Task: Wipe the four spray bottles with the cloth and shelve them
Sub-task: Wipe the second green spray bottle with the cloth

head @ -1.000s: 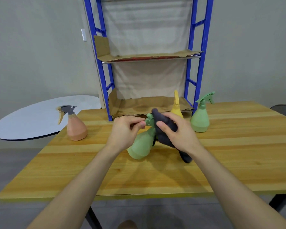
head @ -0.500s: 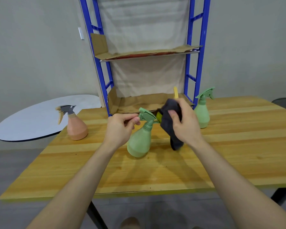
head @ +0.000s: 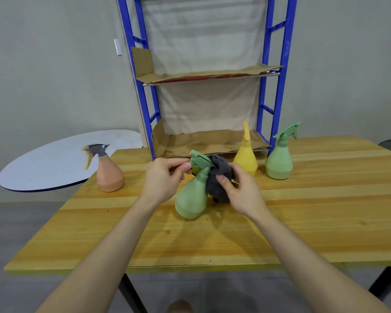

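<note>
Gripping hand, left: left hand [head: 161,179] pinches the trigger head of the near green bottle [head: 192,198], which tilts on the wooden table [head: 325,222].
Right hand [head: 242,190]: clenched on the dark cloth [head: 220,177], pressed to that bottle's neck.
Beyond the grip: yellow bottle [head: 245,158] and far green bottle [head: 279,160] stand by the blue shelf [head: 278,86].
Left of the grip: orange bottle [head: 108,175], well apart.
</note>
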Demonstrator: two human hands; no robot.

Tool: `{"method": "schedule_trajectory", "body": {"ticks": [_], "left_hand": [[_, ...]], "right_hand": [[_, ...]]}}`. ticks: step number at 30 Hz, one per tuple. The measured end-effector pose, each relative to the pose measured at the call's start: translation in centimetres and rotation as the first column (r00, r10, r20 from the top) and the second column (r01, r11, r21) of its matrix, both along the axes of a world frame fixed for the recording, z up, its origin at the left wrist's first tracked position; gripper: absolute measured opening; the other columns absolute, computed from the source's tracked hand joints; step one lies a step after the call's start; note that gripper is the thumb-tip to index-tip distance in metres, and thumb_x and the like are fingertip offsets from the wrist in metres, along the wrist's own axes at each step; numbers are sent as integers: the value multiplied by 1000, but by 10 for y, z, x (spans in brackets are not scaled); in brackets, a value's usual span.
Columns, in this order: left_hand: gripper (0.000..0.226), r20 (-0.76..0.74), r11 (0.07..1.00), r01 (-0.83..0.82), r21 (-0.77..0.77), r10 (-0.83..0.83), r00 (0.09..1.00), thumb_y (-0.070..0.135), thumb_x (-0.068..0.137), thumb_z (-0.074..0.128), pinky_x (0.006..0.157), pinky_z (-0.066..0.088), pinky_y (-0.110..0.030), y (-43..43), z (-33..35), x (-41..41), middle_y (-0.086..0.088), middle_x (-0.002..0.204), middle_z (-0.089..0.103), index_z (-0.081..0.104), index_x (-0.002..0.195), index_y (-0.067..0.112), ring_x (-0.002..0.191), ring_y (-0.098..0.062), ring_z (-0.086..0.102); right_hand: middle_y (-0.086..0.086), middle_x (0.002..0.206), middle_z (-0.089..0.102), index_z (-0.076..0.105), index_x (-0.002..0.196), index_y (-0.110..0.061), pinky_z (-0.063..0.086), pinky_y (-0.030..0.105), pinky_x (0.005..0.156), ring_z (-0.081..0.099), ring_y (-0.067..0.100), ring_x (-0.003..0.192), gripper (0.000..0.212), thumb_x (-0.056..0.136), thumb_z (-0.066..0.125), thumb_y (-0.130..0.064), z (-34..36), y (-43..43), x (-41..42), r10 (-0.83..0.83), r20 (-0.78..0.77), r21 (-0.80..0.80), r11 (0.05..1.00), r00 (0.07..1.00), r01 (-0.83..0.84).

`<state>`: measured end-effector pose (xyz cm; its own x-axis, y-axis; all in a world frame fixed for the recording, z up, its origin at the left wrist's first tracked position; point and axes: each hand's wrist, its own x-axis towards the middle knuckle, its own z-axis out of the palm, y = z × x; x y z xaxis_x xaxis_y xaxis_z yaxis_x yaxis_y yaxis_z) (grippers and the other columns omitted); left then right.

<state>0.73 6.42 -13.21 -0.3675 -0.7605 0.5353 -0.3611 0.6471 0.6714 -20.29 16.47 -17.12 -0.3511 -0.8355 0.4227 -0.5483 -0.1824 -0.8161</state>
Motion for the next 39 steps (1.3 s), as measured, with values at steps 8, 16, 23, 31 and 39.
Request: {"method": "schedule_trajectory", "body": {"ticks": [8,16,23,31,39], "left_hand": [[16,-3,1000,-4,16,4,1000,17,105,71,65,54,-23,-1,-1,-1,16,76,79,87,108,18,57,-2,60],[20,14,1000,20,-22,-19,1000,16,102,75,70,58,-19,10,1,-1,23,75,76,84,120,19,62,0,68],[20,14,1000,22,4,-22,1000,19,103,73,68,55,-16,9,2,8,12,86,83,84,121,17,63,1,66],[19,33,999,41,3,-41,999,17,104,73,65,52,-11,13,7,7,10,80,81,84,119,18,63,0,64],[21,80,996,75,-46,-71,994,14,105,69,67,56,-21,14,7,5,10,78,79,87,113,23,62,-2,64]], "right_hand": [[-4,149,63,52,154,-21,44,33,118,57,14,137,53,101,58,-24,31,1,4,82,-378,-70,991,922,-117],[-19,109,75,68,129,-36,53,21,83,69,1,100,26,105,67,-46,37,-9,11,198,-125,-72,975,972,-208],[-12,98,75,72,118,-28,58,45,81,69,13,90,21,101,71,-40,10,-3,-11,93,-206,-59,993,974,-107],[-15,111,68,66,130,-25,48,24,84,61,6,97,29,104,67,-38,32,-16,4,96,-376,-108,983,922,-147],[-9,114,72,68,126,-25,49,28,88,65,12,102,30,104,64,-45,48,-21,12,56,-437,-166,976,898,-141]]}}
